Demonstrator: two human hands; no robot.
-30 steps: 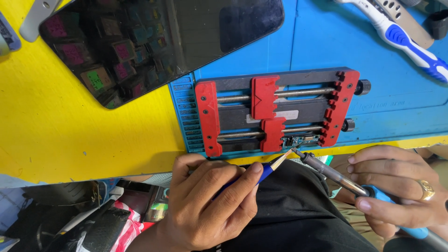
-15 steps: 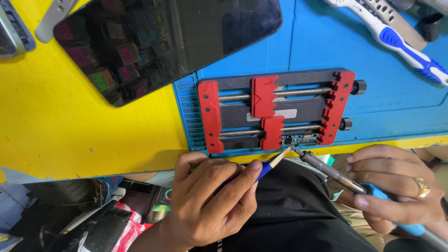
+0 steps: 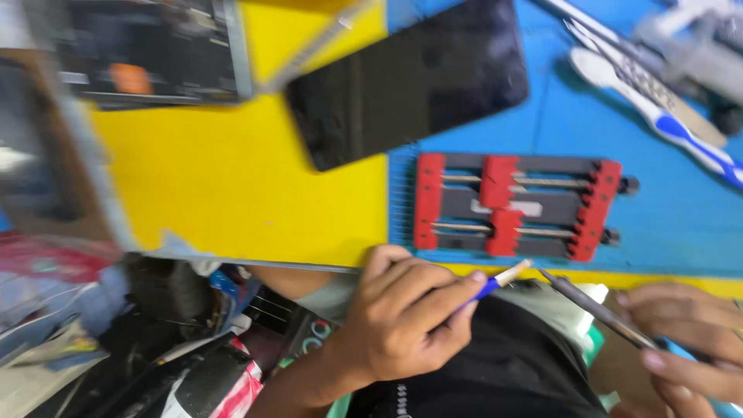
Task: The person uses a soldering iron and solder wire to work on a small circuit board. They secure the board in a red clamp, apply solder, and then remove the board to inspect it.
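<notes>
Yellow bench [image 3: 232,193] w/ blue mat [image 3: 604,139]

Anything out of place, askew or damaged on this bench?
Nothing looks damaged or spilled. The dark phone lies tilted, straddling the edge between the yellow surface and the blue mat. The red and black holder sits square. The left hand grips a thin blue tool, the right hand a soldering iron.

One red and black clamp jig [image 3: 515,207], one dark phone [image 3: 410,81], two hand tools, two hands
</notes>
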